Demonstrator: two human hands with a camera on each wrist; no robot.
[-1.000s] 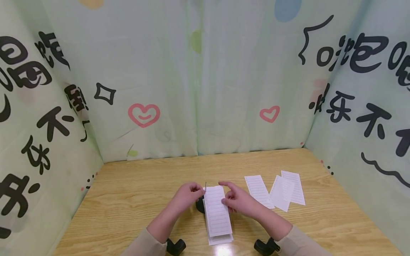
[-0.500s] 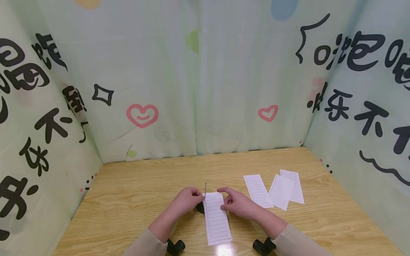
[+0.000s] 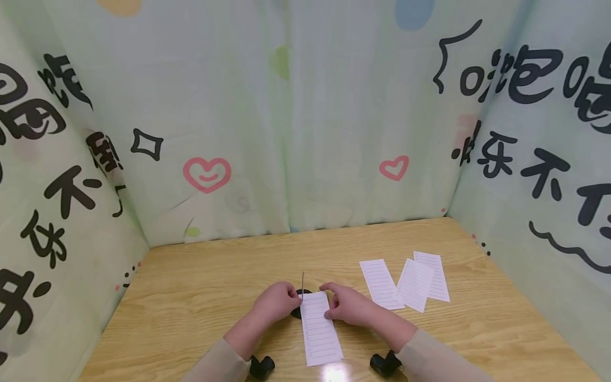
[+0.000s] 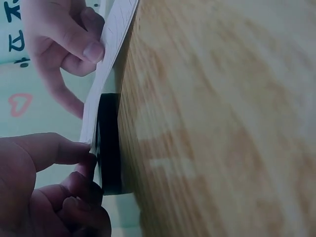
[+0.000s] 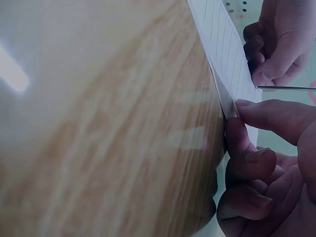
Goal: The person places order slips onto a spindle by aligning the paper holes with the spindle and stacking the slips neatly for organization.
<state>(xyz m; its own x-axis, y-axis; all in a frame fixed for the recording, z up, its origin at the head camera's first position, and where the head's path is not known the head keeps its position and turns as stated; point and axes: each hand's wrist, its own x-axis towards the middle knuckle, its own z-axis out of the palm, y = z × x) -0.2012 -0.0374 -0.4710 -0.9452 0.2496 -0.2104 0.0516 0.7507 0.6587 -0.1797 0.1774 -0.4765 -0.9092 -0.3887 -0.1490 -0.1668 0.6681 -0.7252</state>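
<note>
A lined paper slip (image 3: 321, 334) lies between both hands in the head view, over a black round base (image 3: 296, 313) with a thin upright metal spike (image 3: 303, 281). The spike stands up through or right at the slip's top left corner. My left hand (image 3: 278, 301) pinches that corner beside the spike. My right hand (image 3: 350, 305) pinches the slip's right edge between thumb and a finger, its index finger reaching toward the top edge. In the left wrist view the paper (image 4: 111, 54) sits just above the black base (image 4: 109, 143). Fingers hide part of the base.
Several loose lined slips (image 3: 381, 284) lie on the wooden table (image 3: 215, 276) to the right, two of them overlapping. A printed curtain (image 3: 262, 132) encloses the back and sides. Black wrist mounts (image 3: 261, 367) sit below both forearms.
Both hands have lowered the paper along the spike, so more of the spike shows above it. The lower sheet that stuck out at the bottom is now covered by the top one.
</note>
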